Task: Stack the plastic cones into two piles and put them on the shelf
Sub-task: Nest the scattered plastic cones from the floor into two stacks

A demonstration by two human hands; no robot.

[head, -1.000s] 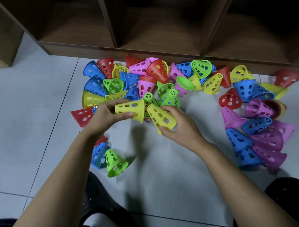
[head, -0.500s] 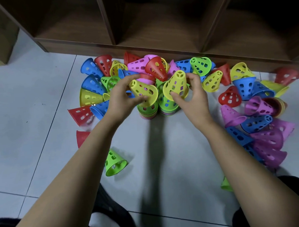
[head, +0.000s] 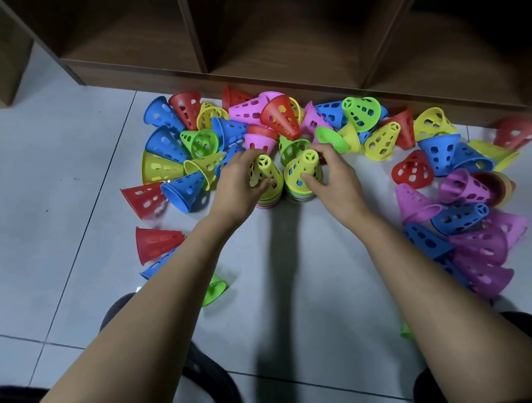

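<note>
Two bare forearms reached forward over a pale tiled floor. The left hand curled its fingers around a yellow cone topping the left pile. The right hand gripped a second yellow cone topping the right pile. The piles stood side by side. Loose coloured cones lay scattered around and behind them, before a low wooden shelf.

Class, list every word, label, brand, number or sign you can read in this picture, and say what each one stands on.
None can be read.
The cones carry only holes, no print.
The left pile, right pile, shelf and floor show no text either.
</note>
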